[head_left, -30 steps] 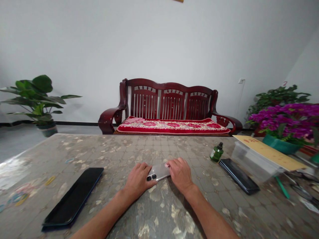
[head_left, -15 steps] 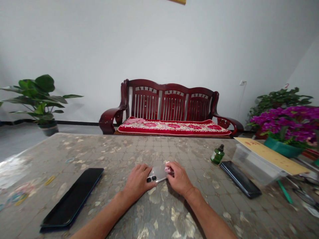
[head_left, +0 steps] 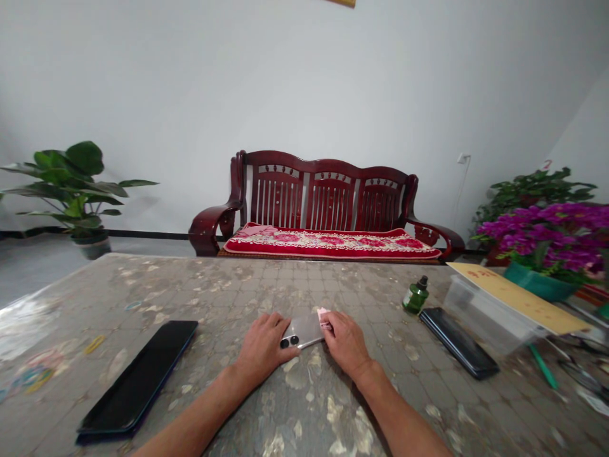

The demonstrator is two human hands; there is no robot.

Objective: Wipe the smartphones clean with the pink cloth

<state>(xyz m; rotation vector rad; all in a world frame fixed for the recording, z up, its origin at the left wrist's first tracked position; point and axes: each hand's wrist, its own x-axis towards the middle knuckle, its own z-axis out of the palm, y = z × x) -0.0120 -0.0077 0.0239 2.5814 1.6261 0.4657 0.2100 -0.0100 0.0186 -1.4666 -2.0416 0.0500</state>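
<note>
A pale silver smartphone [head_left: 305, 328] lies back side up on the patterned table [head_left: 285, 406], its two dark camera lenses towards the left. My left hand [head_left: 264, 343] grips its left end, thumb along the near edge and fingers at the far edge. At the other end, my right hand [head_left: 346, 341] pinches a small folded pink cloth [head_left: 324, 317] against the phone's right end. Part of the cloth is hidden under the fingers.
Left lies a large black phone or tablet [head_left: 140, 377], beside rubber bands [head_left: 94, 344]. Right stand a green bottle [head_left: 416, 296], a dark long wallet [head_left: 459, 343], and a clear plastic box [head_left: 490, 317] under a yellow sheet [head_left: 514, 295]. A wooden bench [head_left: 330, 190] stands beyond the table.
My right hand has shifted slightly right with the pink cloth, towards the phone's right end, baring more of its back. My left hand and the phone have stayed in place.
</note>
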